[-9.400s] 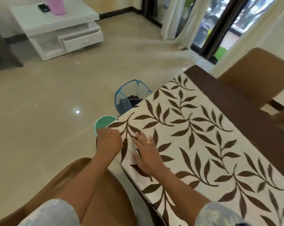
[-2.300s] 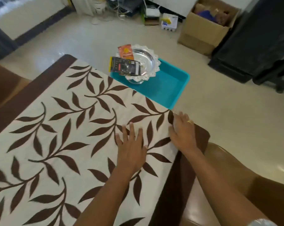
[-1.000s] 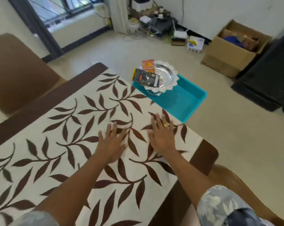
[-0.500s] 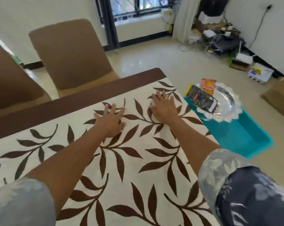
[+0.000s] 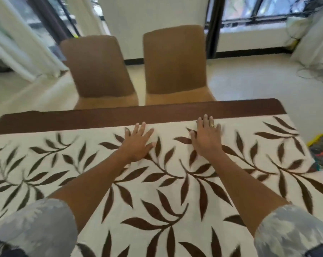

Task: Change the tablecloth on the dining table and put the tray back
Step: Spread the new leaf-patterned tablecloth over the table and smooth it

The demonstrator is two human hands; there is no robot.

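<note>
You are in the dining room of a home. You stand at a dining table (image 5: 157,113) spread with a leaf-print tablecloth (image 5: 149,190). Beyond the table's far edge stand a brown padded chair (image 5: 97,65) and a second chair (image 5: 173,58), with white curtains (image 5: 18,47), a dark-framed window (image 5: 264,10) and a pale polished floor (image 5: 253,78) behind them.

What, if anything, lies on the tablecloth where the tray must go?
Nothing visible does except the person's own hands: the left hand and right hand press flat on the tablecloth near its far edge. No other object shows on the cloth.
</note>
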